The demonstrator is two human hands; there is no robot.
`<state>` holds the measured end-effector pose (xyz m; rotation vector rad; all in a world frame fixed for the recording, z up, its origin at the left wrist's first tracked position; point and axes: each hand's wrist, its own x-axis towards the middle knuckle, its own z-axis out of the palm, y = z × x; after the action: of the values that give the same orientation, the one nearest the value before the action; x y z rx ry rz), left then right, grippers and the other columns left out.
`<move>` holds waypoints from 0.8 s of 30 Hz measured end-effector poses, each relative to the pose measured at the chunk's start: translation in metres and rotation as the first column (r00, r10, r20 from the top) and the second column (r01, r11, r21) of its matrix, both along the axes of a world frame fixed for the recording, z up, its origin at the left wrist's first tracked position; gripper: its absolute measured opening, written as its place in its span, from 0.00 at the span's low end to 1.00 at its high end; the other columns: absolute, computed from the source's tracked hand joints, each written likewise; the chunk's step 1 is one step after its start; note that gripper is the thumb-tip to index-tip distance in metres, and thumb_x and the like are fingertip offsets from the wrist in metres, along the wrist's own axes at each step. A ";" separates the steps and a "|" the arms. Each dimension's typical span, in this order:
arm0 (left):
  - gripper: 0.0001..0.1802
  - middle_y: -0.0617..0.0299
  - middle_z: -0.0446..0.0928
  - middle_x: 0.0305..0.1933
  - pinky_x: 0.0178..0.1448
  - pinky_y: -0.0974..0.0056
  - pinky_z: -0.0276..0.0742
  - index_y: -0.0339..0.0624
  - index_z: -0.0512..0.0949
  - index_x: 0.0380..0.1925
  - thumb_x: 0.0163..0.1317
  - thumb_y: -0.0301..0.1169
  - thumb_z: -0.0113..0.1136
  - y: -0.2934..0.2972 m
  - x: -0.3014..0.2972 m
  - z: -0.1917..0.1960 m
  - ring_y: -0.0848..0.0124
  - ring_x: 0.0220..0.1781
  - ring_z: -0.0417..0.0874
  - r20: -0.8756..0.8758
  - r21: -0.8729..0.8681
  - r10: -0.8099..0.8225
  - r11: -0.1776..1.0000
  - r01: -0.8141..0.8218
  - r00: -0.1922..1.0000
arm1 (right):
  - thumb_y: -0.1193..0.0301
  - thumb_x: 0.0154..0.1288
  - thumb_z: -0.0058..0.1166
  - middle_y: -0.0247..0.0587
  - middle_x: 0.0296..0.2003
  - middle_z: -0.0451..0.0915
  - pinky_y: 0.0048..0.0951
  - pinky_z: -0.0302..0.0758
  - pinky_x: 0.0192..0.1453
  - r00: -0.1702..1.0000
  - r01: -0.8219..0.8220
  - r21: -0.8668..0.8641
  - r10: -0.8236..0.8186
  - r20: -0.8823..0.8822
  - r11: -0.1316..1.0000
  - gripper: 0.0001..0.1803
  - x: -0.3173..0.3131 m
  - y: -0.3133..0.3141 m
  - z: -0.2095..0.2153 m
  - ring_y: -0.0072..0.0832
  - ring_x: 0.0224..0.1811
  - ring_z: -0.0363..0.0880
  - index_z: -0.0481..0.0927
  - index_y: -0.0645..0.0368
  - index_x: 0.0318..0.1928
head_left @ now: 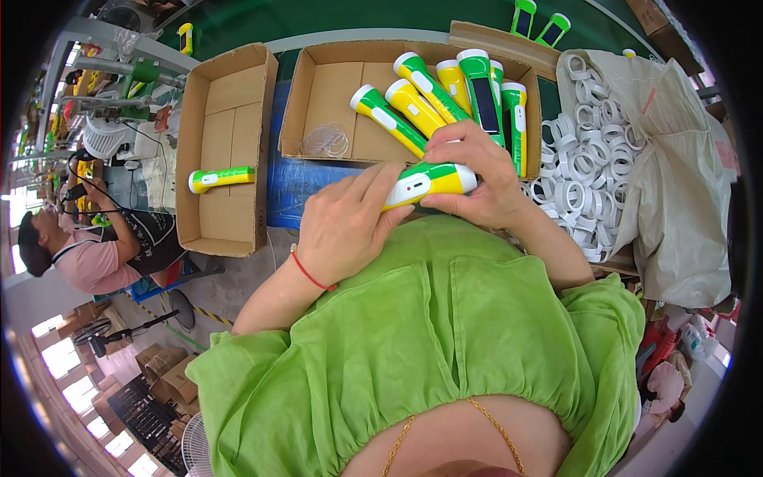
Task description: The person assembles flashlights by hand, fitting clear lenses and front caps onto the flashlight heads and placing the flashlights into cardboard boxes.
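Note:
Close to my body I hold a green and yellow flashlight [433, 181] sideways, its white-rimmed head toward the right. My left hand [350, 211] is wrapped round the body end, hiding most of it. At the head, the fingers and thumb of my right hand [485, 171] grip the white rim from above and below. Just beyond, several like flashlights [413, 107] lean in a cardboard box [326, 95], white-rimmed heads up; one shows a dark panel. To the right lies a heap of white plastic rings [584, 171] beside a pale sack.
Left of me a second cardboard box [218, 215] holds one flashlight [222, 179]. A blue sheet [298, 187] lies between the boxes. Two green flashlights [536, 24] rest on the green surface beyond. The pale sack [675, 183] stands at right. A co-worker [87, 250] sits far left near machines.

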<state>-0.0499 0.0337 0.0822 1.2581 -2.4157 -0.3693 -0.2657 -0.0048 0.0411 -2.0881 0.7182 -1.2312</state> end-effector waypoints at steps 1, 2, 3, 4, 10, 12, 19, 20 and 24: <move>0.24 0.53 0.79 0.44 0.37 0.59 0.77 0.39 0.72 0.51 0.56 0.38 0.62 0.002 0.001 0.001 0.56 0.37 0.82 0.005 0.017 -0.002 1.000 0.002 1.000 | 0.71 0.42 0.73 0.43 0.40 0.77 0.33 0.74 0.49 1.000 0.021 0.001 -0.021 0.004 1.000 0.24 0.002 0.003 -0.002 0.36 0.45 0.76 0.78 0.60 0.42; 0.24 0.53 0.79 0.44 0.37 0.59 0.77 0.39 0.72 0.51 0.56 0.38 0.62 0.002 0.002 0.002 0.56 0.37 0.82 0.005 0.020 -0.002 1.000 0.002 1.000 | 0.71 0.42 0.73 0.43 0.40 0.77 0.33 0.74 0.49 1.000 0.021 0.004 -0.021 0.003 1.000 0.24 0.004 0.004 -0.004 0.36 0.45 0.76 0.78 0.60 0.42; 0.24 0.53 0.79 0.43 0.37 0.59 0.77 0.39 0.72 0.51 0.57 0.38 0.62 0.002 0.002 0.005 0.56 0.37 0.82 0.031 0.031 -0.008 0.999 0.007 0.999 | 0.71 0.42 0.73 0.44 0.39 0.77 0.33 0.74 0.48 0.999 0.034 -0.007 -0.033 0.038 0.999 0.24 0.006 0.006 -0.006 0.37 0.44 0.76 0.78 0.60 0.42; 0.24 0.53 0.79 0.43 0.37 0.59 0.77 0.39 0.72 0.51 0.57 0.39 0.62 0.002 0.002 0.006 0.56 0.37 0.82 0.057 0.041 -0.014 0.999 0.012 0.998 | 0.72 0.41 0.73 0.44 0.39 0.77 0.33 0.74 0.48 0.996 0.047 -0.017 -0.046 0.074 0.999 0.24 0.008 0.007 -0.009 0.37 0.43 0.76 0.77 0.60 0.42; 0.27 0.52 0.78 0.42 0.39 0.59 0.77 0.42 0.72 0.54 0.57 0.41 0.62 -0.003 0.011 0.002 0.55 0.40 0.81 0.044 0.096 -0.020 0.995 0.016 0.999 | 0.71 0.41 0.73 0.44 0.38 0.77 0.32 0.73 0.47 0.998 0.070 -0.001 -0.070 0.011 0.998 0.25 0.012 0.006 -0.005 0.37 0.42 0.76 0.77 0.60 0.41; 0.28 0.52 0.79 0.43 0.42 0.60 0.77 0.43 0.71 0.56 0.55 0.38 0.64 -0.009 0.019 0.007 0.56 0.42 0.81 0.054 0.157 -0.011 0.988 0.002 0.999 | 0.69 0.45 0.72 0.41 0.37 0.78 0.31 0.74 0.45 0.995 0.075 0.027 -0.077 0.064 0.997 0.24 0.015 0.005 -0.012 0.31 0.39 0.77 0.76 0.58 0.43; 0.23 0.63 0.79 0.39 0.44 0.71 0.75 0.38 0.75 0.50 0.53 0.28 0.69 -0.016 0.052 -0.014 0.77 0.39 0.78 -0.492 0.562 0.371 0.826 -0.037 0.788 | 0.69 0.59 0.62 0.32 0.36 0.75 0.18 0.75 0.35 0.931 -0.103 0.766 -0.210 0.298 0.634 0.18 0.007 -0.001 -0.015 0.15 0.34 0.74 0.74 0.56 0.49; 0.23 0.63 0.79 0.39 0.44 0.71 0.75 0.38 0.75 0.50 0.53 0.28 0.69 -0.015 0.051 -0.016 0.77 0.39 0.78 -0.493 0.561 0.374 0.827 -0.041 0.785 | 0.69 0.59 0.62 0.32 0.36 0.75 0.18 0.75 0.35 0.932 -0.105 0.765 -0.204 0.298 0.635 0.18 0.006 -0.001 -0.015 0.15 0.34 0.74 0.74 0.56 0.49; 0.23 0.60 0.77 0.45 0.50 0.70 0.74 0.36 0.75 0.50 0.52 0.25 0.69 -0.021 0.056 -0.018 0.75 0.46 0.77 -0.516 0.376 0.245 0.926 -0.040 0.820 | 0.72 0.57 0.64 0.34 0.43 0.73 0.21 0.72 0.46 0.977 -0.042 0.527 -0.075 0.198 0.849 0.21 0.005 -0.004 -0.015 0.17 0.43 0.73 0.72 0.55 0.51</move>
<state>0.0057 0.0130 0.0638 1.2426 -1.7863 -1.0080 -0.2605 -0.0088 0.0262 -1.4749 0.8622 -1.0877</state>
